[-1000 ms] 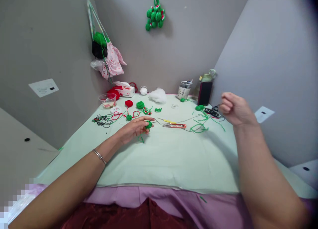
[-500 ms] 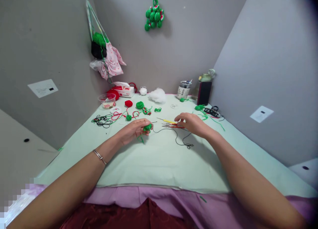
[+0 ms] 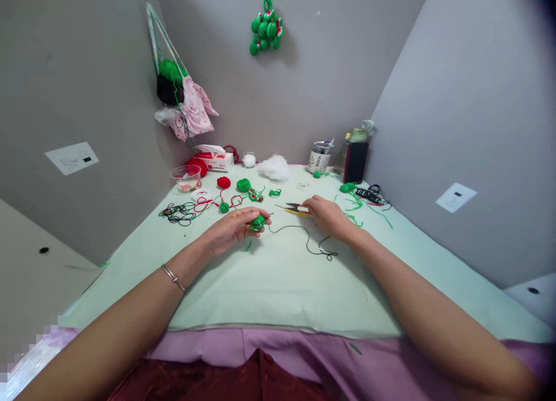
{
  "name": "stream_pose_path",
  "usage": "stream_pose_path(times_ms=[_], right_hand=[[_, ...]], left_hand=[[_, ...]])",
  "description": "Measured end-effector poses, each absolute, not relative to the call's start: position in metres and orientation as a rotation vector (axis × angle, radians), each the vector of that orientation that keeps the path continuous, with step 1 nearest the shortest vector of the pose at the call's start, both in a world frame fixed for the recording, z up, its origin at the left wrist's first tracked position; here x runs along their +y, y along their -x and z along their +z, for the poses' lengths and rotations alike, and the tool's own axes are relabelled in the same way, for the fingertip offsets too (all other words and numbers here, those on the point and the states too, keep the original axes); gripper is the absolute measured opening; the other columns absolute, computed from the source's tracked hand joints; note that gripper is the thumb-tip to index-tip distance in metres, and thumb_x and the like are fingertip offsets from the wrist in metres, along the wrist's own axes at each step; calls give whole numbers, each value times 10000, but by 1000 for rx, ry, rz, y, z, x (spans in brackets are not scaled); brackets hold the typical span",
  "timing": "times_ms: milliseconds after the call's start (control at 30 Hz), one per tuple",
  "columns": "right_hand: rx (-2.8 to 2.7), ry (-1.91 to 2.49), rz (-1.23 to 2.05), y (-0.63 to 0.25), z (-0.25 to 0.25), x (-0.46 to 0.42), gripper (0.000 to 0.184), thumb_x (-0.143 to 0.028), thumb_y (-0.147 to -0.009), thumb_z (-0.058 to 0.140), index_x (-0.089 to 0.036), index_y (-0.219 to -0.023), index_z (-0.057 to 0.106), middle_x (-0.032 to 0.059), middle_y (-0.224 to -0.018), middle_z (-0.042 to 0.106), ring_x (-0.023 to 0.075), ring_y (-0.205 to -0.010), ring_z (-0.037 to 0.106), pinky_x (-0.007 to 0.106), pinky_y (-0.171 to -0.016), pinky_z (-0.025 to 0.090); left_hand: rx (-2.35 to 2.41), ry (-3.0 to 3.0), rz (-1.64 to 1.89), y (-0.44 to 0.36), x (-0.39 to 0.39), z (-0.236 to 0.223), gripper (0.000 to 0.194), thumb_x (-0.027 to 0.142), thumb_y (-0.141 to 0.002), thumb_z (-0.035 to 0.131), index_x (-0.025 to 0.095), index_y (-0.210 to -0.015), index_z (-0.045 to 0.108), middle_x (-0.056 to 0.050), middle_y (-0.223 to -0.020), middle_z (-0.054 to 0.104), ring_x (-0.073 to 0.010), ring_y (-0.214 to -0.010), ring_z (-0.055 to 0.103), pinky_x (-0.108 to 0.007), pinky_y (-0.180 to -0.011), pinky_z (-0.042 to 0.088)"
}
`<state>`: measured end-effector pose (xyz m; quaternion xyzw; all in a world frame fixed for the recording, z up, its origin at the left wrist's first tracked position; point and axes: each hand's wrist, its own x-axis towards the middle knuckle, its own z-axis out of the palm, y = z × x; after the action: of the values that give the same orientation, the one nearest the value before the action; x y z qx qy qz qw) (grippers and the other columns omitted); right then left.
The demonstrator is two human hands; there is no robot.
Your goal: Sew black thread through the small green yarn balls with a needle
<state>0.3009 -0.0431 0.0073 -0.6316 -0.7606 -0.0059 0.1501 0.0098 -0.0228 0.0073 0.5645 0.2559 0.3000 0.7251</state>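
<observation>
Between the thumb and fingers of my left hand (image 3: 232, 227) is a small green crocheted ball (image 3: 258, 222), with a loose green tail below it. A dark thread (image 3: 299, 227) trails from beside the ball across the cloth to the right, ending in loops. My right hand (image 3: 325, 214) is closed around the handle end of a pair of thread snips (image 3: 297, 207), whose dark blades point left. Just under the snips lies a yellow-handled crochet hook (image 3: 292, 211), its thin tip to the left. My right fingers partly hide the snips' handles.
Green yarn ball (image 3: 244, 185), red yarn ball (image 3: 223, 182) and tangled black cord (image 3: 178, 213) lie to the left. White stuffing (image 3: 273, 168), a tissue box (image 3: 219, 161), a pen jar (image 3: 319, 157) and a phone (image 3: 355, 163) stand along the back. Green yarn scraps (image 3: 354, 201) lie at right.
My right hand has closed on the thread snips and raised them a little, their blades now above the crochet hook. My left hand has turned the green ball slightly.
</observation>
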Motion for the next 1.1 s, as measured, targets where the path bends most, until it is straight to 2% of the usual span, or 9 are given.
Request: stream_pose_path(times_ms=[67, 133, 233, 333, 500, 600, 767, 967, 1100], right_hand=[[-1967, 1748, 179, -298, 13, -45, 308, -200, -952, 369, -130, -1073, 644, 88, -850, 630, 168, -724, 544, 282, -673, 385], [-1769, 1592, 520, -291, 21, -50, 289, -296, -958, 396, -138, -1012, 632, 22, -710, 539, 129, -604, 447, 260, -582, 342], [-1668, 1333, 964, -279, 32, -62, 407, -499, -955, 422, -149, -971, 629, -28, -678, 409, 90, -539, 288, 241, -506, 236], [-1726, 1260, 1162, -268, 36, -71, 503, -611, -919, 464, -147, -956, 653, -45, -662, 332, 84, -547, 233, 244, -509, 201], [-1868, 1308, 1116, -258, 30, -74, 563, -656, -908, 450, -144, -927, 682, -40, -654, 322, 94, -571, 258, 252, -531, 206], [-1867, 1324, 1048, -253, 26, -73, 564, -662, -901, 455, -147, -919, 684, -43, -645, 314, 96, -577, 254, 255, -542, 203], [-1843, 1298, 1062, -245, 25, -74, 536, -650, -885, 492, -153, -933, 687, -48, -624, 298, 102, -582, 264, 255, -547, 208], [-1826, 1289, 1029, -236, 22, -75, 497, -634, -843, 558, -154, -863, 683, -28, -644, 399, 106, -610, 294, 255, -559, 230], [-1791, 1289, 1028, -234, 20, -74, 491, -629, -839, 564, -154, -844, 686, -35, -616, 382, 100, -591, 276, 253, -549, 221]], left_hand=[[570, -1275, 667, -10, -23, 7, 313, 402, -874, 659, 160, -1061, 721, -98, -1100, 686, -119, -829, 608, -238, -743, 521], [578, -1295, 667, -10, -24, 8, 330, 410, -876, 656, 155, -1074, 727, -108, -1133, 684, -122, -837, 602, -245, -758, 520], [596, -1291, 691, -11, -26, 10, 334, 386, -848, 696, 162, -1093, 732, -109, -1186, 680, -137, -892, 610, -275, -851, 509], [607, -1269, 766, -12, -26, 10, 354, 331, -807, 747, 199, -1135, 724, -85, -1273, 656, -146, -1003, 613, -292, -973, 457], [607, -1301, 860, -12, -24, 9, 447, 298, -757, 787, 253, -1193, 698, -59, -1394, 593, -204, -1271, 513, -317, -1059, 384], [609, -1337, 853, -12, -25, 8, 462, 293, -752, 786, 268, -1204, 692, -52, -1422, 572, -222, -1344, 452, -325, -1074, 369], [617, -1390, 834, -16, -27, 6, 466, 274, -768, 769, 276, -1226, 681, -47, -1430, 565, -215, -1315, 482, -322, -1075, 361], [608, -1394, 819, -20, -30, 2, 487, 275, -750, 779, 235, -1226, 686, -84, -1368, 612, -241, -1240, 543, -345, -1039, 394], [605, -1385, 804, -21, -31, 2, 500, 287, -752, 778, 235, -1239, 678, -88, -1377, 605, -236, -1219, 557, -346, -1037, 396]])
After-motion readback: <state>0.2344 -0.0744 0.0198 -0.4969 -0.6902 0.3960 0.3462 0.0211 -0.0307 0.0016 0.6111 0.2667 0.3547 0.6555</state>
